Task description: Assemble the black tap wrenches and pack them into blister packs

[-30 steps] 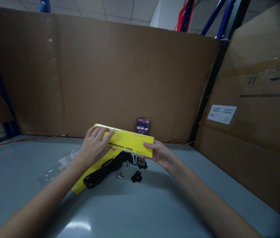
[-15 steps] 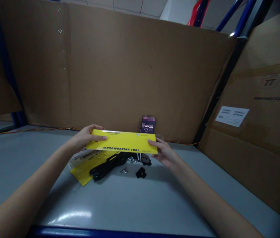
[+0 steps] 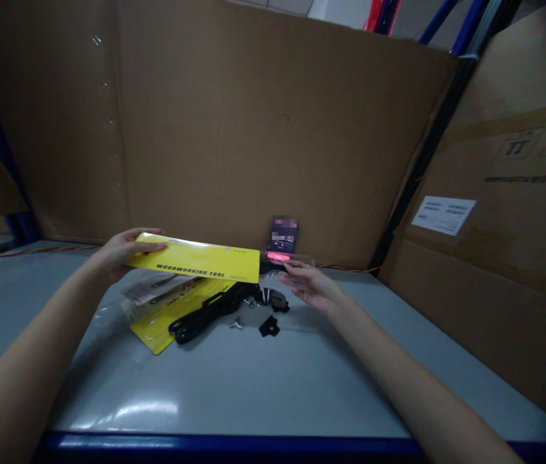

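The left hand [image 3: 125,252] is closed on the left end of a yellow "WOODWORKING TOOL" card [image 3: 196,263], which it holds level above the grey table [image 3: 254,380], while the right hand [image 3: 312,288] is open, gripping nothing, just beside a clear plastic piece [image 3: 286,260] off the card's right end. Below the card, a clear plastic bag [image 3: 150,295] with printed paper visible through it lies on a second yellow card [image 3: 160,332]. A black strapped tool [image 3: 208,314], a small metal wing screw [image 3: 236,323] and a black bracket [image 3: 268,327] lie nearby, all outside the bag.
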### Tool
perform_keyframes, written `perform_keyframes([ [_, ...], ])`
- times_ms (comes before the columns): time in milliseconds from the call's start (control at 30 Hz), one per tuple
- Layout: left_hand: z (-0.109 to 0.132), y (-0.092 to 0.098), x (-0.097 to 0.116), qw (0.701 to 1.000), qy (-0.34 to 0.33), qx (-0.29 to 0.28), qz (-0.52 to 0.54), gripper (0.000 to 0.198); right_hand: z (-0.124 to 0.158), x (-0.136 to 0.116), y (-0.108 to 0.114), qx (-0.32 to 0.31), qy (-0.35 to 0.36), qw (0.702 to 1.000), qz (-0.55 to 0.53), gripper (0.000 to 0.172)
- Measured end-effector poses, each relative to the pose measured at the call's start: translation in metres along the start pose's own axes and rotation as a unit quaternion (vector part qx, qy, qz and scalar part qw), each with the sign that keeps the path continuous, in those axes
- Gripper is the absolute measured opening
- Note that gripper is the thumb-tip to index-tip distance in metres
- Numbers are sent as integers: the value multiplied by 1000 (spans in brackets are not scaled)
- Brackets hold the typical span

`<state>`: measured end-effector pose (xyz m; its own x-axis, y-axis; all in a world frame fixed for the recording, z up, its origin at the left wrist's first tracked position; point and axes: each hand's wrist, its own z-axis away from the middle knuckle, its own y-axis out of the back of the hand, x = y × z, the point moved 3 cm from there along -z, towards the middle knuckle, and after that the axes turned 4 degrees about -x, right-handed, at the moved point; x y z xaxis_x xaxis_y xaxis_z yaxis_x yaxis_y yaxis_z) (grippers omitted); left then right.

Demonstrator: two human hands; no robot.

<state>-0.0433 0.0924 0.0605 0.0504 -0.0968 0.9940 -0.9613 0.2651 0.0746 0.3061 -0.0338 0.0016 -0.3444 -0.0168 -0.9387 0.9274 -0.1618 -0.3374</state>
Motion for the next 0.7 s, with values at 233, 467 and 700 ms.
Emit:
perform_keyframes([
  [233, 0, 54, -4, 995, -8, 99, -3, 74, -1, -10, 12, 31, 4, 999, 8, 18],
  [467, 31, 56, 19, 986, -88, 143, -8, 61, 2, -30, 27, 41, 19, 999, 22, 20],
  [700, 57, 82, 16, 920, -212, 327, -38, 39, -1, -41, 52, 99, 48, 994, 8, 18],
])
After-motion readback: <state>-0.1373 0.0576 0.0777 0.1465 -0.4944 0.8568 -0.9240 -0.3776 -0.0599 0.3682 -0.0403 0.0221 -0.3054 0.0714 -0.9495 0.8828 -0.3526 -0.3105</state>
